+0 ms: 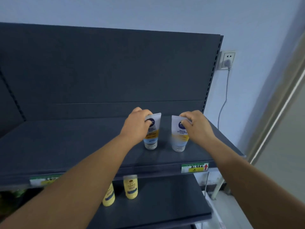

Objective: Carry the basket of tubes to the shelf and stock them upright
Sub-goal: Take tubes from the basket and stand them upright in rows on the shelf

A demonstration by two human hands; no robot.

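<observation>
Two tubes stand cap-down on the upper shelf (82, 146) at centre frame, apart from each other. The left hand (137, 128) has its fingers curled round the left tube (152, 134); the right hand (196, 126) pinches the right tube (179, 136). Letting go off-balance could topple either on its narrow cap. No basket is in view.
</observation>
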